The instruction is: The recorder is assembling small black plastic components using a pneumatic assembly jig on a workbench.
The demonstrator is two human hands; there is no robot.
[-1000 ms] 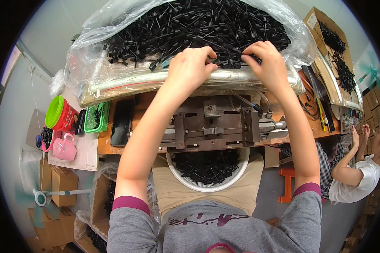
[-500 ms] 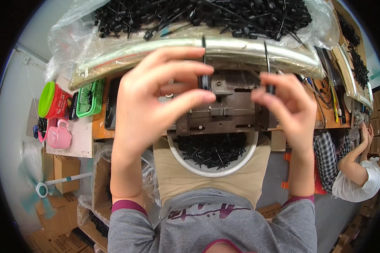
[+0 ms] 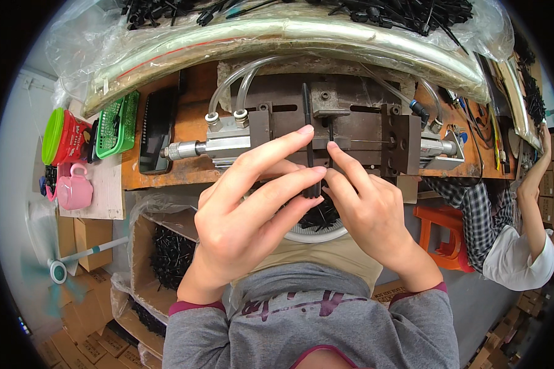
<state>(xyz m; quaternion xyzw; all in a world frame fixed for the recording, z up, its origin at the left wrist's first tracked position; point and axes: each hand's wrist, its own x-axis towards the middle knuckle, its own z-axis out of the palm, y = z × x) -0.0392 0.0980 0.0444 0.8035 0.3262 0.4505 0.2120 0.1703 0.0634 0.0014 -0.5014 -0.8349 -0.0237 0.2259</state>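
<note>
My left hand [image 3: 246, 197] pinches a long black plastic strip [image 3: 307, 107] between thumb and fingers. The strip stands upright, its thicker block-like end low between the fingertips. Close beside it, my right hand [image 3: 369, 212] has thumb and fingers closed round a thinner black plastic strip [image 3: 331, 132], whose lower part the fingers hide. Both hands meet in front of a brown metal fixture [image 3: 363, 126] with a small grey block [image 3: 326, 98] at its middle. Beneath my hands, a white basket [image 3: 320, 237] of black plastic pieces sits at my lap, partly covered.
Silver air cylinders [image 3: 228, 145] with clear hoses flank the fixture. A plastic-wrapped roll [image 3: 277, 32] lies behind it, before heaped black pieces. Left are a green basket [image 3: 129, 132], a black tray [image 3: 154, 144] and a pink cup [image 3: 75, 189]. An orange stool [image 3: 440, 237] and another person [image 3: 517, 261] are right.
My hands have come down and together from their raised, separate positions, each still holding its black strip. The view has shifted, showing more of the fixture and its hoses.
</note>
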